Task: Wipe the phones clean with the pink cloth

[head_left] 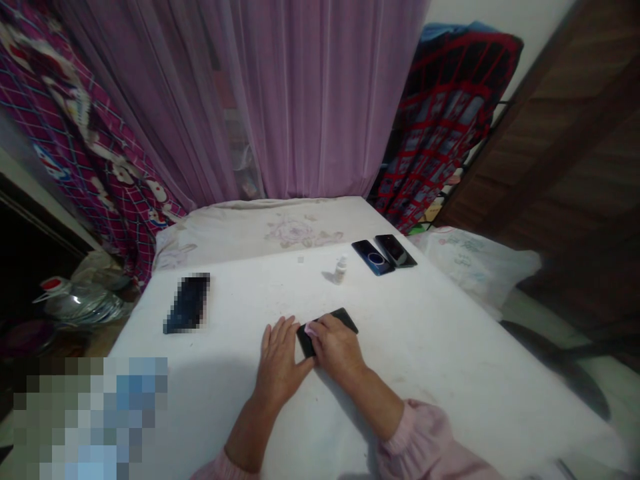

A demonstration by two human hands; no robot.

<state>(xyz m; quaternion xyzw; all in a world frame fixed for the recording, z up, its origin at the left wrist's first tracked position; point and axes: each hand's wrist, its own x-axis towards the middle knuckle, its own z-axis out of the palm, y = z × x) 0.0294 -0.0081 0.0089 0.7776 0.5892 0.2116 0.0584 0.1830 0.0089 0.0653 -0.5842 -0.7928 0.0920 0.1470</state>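
A black smartphone (pixel 349 319) lies on the white-covered table in front of me, partly hidden beneath my right hand. My right hand (pixel 341 348) pinches a small pink cloth (pixel 311 328) and presses it against the phone's dark surface. Beside the phone's left end, my left hand (pixel 280 365) rests palm down with its fingers stretched out. Its thumb reaches the phone's near left corner. Farther back, a small white bottle (pixel 341 269) stands upright.
Two more phones, one with a ring mark (pixel 373 258) and one black (pixel 396 251), lie at the back right. A blurred-out dark device (pixel 189 303) is on the left. The table (pixel 430 373) borders a flower-patterned cloth (pixel 295 230). A plastic bag (pixel 475 263) hangs beyond its right edge.
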